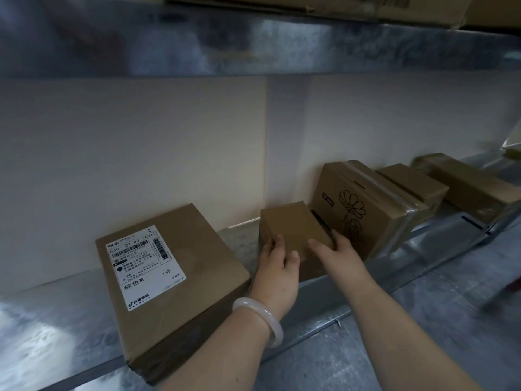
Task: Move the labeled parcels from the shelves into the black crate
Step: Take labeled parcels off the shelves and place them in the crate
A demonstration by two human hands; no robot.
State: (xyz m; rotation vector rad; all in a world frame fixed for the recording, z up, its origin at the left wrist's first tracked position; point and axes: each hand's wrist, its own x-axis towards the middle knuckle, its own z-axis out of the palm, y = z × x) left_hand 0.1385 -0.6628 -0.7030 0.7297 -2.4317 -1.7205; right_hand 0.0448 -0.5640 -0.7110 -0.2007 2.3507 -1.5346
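Firmly clasped the small box (293, 230) from both sides, low on the metal shelf (42, 320), between the labelled parcel (172, 289) and the flower-printed box (363, 210). Held it with the left hand (277, 266) curled round the near-left corner, thumb laid on the top face. Wrapped the right hand (335, 253) round the right edge, fingertips tucked into the narrow gap beside the flower-printed box. Found no label on the faces in view; could not tell about the hidden ones.

Judged it light and stiff: plain corrugated card, squared edges, no sag under the grip. Looked dry and matt enough not to slip, so called for only a modest squeeze. Best taken just as gripped, by opposite side walls near the front, then drawn out toward the body to free the right fingers. Risked nudging the flower-printed box, touching or nearly so on that side.

Left the labelled parcel lying flat, shipping label (145, 266) up, near corner at or over the shelf lip; wider, so probably wanted a palm under each end. Could not see the black crate anywhere.
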